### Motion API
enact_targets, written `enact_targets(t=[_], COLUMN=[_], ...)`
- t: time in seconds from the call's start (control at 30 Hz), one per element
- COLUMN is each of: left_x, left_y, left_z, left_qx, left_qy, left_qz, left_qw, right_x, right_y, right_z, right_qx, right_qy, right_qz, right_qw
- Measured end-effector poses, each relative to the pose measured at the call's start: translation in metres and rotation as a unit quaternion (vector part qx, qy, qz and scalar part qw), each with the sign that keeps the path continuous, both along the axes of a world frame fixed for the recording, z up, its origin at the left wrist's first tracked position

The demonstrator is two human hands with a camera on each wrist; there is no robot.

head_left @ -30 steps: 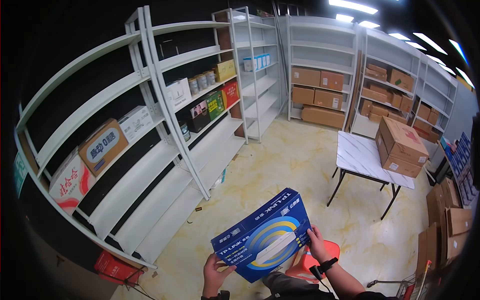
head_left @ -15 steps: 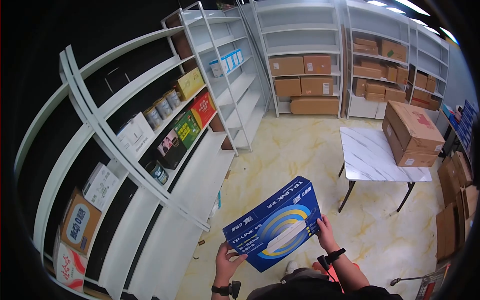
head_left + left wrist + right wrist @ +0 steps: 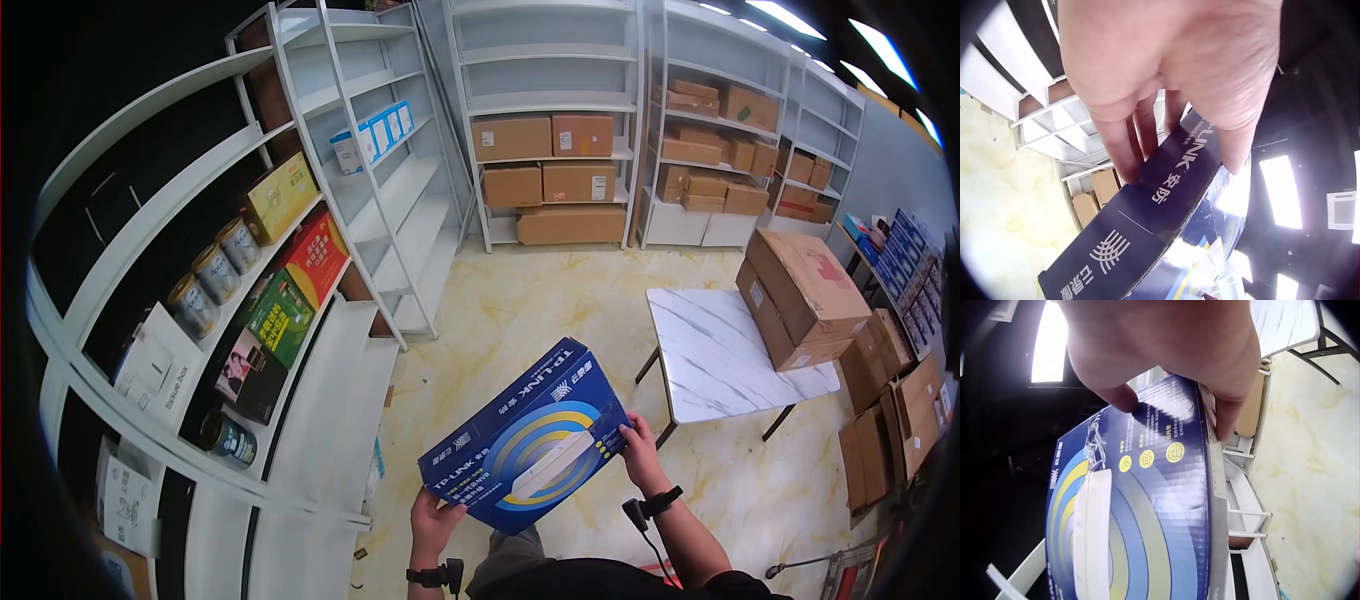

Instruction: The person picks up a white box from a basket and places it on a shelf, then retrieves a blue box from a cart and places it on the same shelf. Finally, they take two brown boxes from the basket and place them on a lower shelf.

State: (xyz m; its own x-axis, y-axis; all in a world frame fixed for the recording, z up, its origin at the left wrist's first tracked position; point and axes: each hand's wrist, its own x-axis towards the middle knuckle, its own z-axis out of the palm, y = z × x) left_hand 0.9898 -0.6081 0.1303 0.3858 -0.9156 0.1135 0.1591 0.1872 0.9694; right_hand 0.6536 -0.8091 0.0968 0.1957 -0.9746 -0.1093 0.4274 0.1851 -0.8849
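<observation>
A blue TP-LINK carton (image 3: 530,440) with yellow and light-blue rings is held tilted in front of the body. My left hand (image 3: 432,522) grips its lower left end, thumb on the printed front. At the opposite end my right hand (image 3: 645,458) holds the side edge. In the left wrist view the left thumb (image 3: 1235,150) lies over the edge beside the white lettering, with fingers on the far side. The right wrist view shows the right thumb (image 3: 1124,400) on the carton's front, near yellow icons, and fingers round its end. A white handle strip (image 3: 1092,531) runs along the front.
Along the left stand white shelves (image 3: 330,370) with cans (image 3: 215,272), a green box (image 3: 281,318), a red box (image 3: 316,258) and a tissue box. A marble-patterned table (image 3: 715,350) bears brown cartons (image 3: 805,290). More cartons fill the back shelves; flattened cardboard (image 3: 880,430) leans at right.
The view has swung and moved forward, so the left shelves' goods appear nearer. Both hands keep hold of the blue carton. The red-orange stool-like thing below has mostly left view.
</observation>
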Motion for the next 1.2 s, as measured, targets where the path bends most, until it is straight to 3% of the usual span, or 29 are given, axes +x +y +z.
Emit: enact_targets(t=[0.3,0.47,0.6,0.67,0.83,0.97,1.2], left_x=[0.103,0.141,0.177,0.159,0.204,0.221,0.231], left_y=[-0.221,-0.308,-0.364,-0.394,-0.491,-0.593,-0.746], left_z=[0.033,0.043,0.028,0.014,-0.004,0.0,0.047], left_qx=[-0.046,-0.02,0.029,0.028,0.001,-0.014,-0.06], left_qy=[0.012,-0.023,-0.018,0.0,0.028,0.043,0.017], left_qz=[-0.087,-0.119,-0.141,-0.125,-0.102,-0.056,0.127], left_qw=[0.995,0.992,0.989,0.992,0.994,0.997,0.99], right_x=[0.094,0.116,0.16,0.155,0.204,0.25,0.353], right_y=[-0.181,-0.254,-0.312,-0.357,-0.473,-0.58,-0.695], right_z=[0.036,0.018,0.013,-0.001,-0.029,-0.038,-0.014], right_qx=[-0.04,-0.066,-0.031,-0.035,-0.045,0.034,-0.019], right_qy=[0.005,-0.028,-0.036,-0.043,-0.07,-0.09,0.01], right_qz=[-0.087,-0.11,-0.121,-0.12,-0.105,-0.028,0.219], right_qw=[0.995,0.991,0.992,0.991,0.991,0.995,0.975])
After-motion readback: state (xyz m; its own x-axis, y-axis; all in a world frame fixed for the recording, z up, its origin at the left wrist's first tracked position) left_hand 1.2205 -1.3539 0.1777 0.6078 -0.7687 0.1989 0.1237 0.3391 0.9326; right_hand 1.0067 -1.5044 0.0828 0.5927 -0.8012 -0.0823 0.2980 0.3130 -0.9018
